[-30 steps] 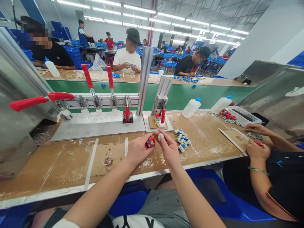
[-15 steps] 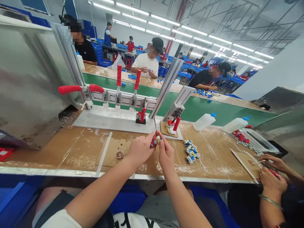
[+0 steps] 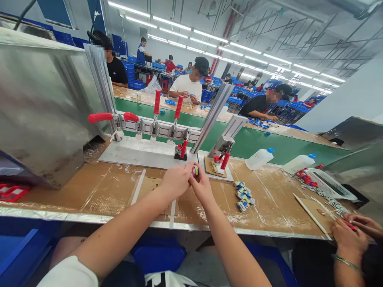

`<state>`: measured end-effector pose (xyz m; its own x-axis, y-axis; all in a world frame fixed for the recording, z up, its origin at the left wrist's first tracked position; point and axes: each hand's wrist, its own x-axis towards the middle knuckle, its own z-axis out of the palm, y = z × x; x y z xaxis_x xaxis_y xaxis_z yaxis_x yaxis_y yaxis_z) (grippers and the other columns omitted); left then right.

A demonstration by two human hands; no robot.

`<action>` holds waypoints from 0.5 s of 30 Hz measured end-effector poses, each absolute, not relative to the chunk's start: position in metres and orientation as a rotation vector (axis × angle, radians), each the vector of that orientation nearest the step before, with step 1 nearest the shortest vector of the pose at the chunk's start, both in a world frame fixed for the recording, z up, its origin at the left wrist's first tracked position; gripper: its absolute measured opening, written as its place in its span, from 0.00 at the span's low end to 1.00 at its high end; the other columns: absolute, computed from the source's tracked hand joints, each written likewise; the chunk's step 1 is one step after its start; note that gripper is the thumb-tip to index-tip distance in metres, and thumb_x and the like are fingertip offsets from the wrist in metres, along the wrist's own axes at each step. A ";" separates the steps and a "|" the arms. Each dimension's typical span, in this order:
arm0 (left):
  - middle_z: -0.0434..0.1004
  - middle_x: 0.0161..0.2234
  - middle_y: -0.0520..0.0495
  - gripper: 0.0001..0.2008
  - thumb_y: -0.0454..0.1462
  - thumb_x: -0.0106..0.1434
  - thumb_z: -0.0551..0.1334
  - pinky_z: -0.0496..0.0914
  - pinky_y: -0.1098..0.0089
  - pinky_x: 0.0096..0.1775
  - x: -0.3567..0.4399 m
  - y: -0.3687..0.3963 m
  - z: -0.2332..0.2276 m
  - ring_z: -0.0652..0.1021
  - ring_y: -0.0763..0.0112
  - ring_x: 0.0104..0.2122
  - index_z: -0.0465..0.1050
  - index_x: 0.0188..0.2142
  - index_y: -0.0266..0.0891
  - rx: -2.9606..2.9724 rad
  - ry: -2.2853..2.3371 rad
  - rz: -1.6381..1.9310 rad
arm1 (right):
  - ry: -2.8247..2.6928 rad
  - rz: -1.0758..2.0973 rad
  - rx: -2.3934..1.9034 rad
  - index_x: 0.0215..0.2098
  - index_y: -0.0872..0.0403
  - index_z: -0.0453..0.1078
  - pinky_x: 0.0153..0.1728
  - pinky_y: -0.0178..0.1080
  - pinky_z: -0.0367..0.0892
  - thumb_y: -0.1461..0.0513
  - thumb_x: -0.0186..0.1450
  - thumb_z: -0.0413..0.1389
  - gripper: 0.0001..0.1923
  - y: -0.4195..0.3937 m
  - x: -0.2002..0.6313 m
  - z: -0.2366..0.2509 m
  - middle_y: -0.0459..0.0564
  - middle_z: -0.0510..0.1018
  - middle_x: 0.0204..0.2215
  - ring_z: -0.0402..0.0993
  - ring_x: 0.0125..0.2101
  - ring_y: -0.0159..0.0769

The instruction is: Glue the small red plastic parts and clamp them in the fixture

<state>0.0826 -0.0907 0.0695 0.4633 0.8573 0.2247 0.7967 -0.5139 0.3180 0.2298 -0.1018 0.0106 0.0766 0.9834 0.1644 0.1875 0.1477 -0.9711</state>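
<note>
Between my two hands, above the bench, is a small red plastic part with yellow and grey on it [image 3: 195,171]. My left hand [image 3: 176,180] grips it from the left, fingers bent round it. From the right, my right hand [image 3: 202,187] pinches the same part between thumb and fingers. Much of the part lies hidden behind the fingers. To the right, a cluster of small white, blue and yellow parts [image 3: 243,195] rests on the brown bench top. Just beyond my hands stands a small clamp stand [image 3: 226,159] with a red handle and red and yellowish pieces under it.
A metal frame with several red-handled toggle clamps [image 3: 154,127] stands at the back left. Two white bottles with blue caps [image 3: 259,158] stand at the back right. A co-worker's hands [image 3: 350,235] hold a red part at far right, near a white basket [image 3: 329,183].
The view has shifted, so the bench sits slightly lower and further right. My right fingers have closed in around the part, which has turned in my hands.
</note>
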 end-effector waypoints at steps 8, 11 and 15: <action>0.83 0.42 0.41 0.34 0.41 0.67 0.64 0.73 0.64 0.47 0.022 -0.071 0.062 0.82 0.54 0.44 0.60 0.71 0.40 2.597 1.234 0.607 | -1.203 1.283 -1.083 0.51 0.49 0.68 0.46 0.48 0.78 0.41 0.59 0.67 0.31 -0.071 0.234 0.010 0.52 0.85 0.43 0.85 0.41 0.46; 0.81 0.43 0.37 0.17 0.30 0.69 0.54 0.72 0.59 0.50 -0.038 -0.063 0.039 0.80 0.53 0.47 0.76 0.53 0.36 2.724 1.416 0.408 | -1.142 1.313 -1.151 0.46 0.49 0.68 0.39 0.45 0.79 0.41 0.60 0.66 0.28 -0.072 0.243 0.007 0.54 0.86 0.45 0.86 0.37 0.45; 0.79 0.45 0.34 0.13 0.28 0.69 0.55 0.70 0.52 0.54 -0.088 -0.061 0.018 0.78 0.50 0.49 0.78 0.46 0.36 2.807 1.586 0.320 | -1.116 1.407 -1.135 0.44 0.51 0.74 0.34 0.39 0.78 0.42 0.60 0.66 0.26 -0.074 0.250 0.003 0.54 0.86 0.42 0.85 0.35 0.42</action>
